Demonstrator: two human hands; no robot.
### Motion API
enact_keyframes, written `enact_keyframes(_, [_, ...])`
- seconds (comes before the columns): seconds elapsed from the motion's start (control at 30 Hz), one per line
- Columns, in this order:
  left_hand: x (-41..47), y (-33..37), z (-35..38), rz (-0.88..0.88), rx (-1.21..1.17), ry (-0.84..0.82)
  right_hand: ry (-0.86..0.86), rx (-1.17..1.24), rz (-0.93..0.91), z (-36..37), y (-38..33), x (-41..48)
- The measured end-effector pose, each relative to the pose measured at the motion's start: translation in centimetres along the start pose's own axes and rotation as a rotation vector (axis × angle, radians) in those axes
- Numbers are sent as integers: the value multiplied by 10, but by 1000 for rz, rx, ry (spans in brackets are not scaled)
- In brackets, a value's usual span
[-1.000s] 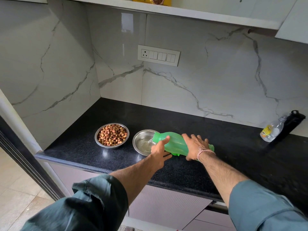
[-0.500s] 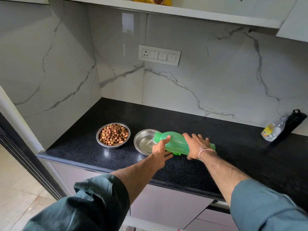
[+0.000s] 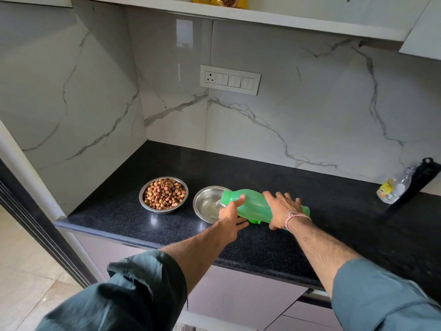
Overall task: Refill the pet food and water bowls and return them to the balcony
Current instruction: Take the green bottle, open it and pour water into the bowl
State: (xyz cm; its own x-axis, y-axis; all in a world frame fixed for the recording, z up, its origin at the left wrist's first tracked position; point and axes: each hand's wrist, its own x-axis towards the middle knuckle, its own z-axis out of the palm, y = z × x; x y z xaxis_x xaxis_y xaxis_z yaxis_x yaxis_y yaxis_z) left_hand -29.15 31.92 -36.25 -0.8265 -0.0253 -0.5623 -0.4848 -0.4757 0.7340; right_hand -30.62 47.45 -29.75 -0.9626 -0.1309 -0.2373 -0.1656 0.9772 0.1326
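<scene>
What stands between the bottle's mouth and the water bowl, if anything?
Nothing visible. The bottle, held by the left hand and right hand, is tilted, its mouth over the water bowl, and water runs in. The food bowl stands apart, to its left.

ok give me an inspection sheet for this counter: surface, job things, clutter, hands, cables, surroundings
surface: black speckled counter, glossy, no spills seen
job's things: kibble bowl is full; water bowl stands to its right, apart from it; green bottle is tipped on its side, mouth over the water bowl, water running in
clutter: small clear bottle at far right, leaning by a black object
hands: left hand holds the green bottle near its neck; right hand holds it near its base
cables: nothing seen
surroundings: marble wall with a switch plate; yellow bag on the shelf above
</scene>
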Motion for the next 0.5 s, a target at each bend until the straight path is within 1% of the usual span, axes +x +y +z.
enact_keyframes(0.5, [1, 1, 0, 2, 1, -11, 2, -17, 2, -3, 0, 3])
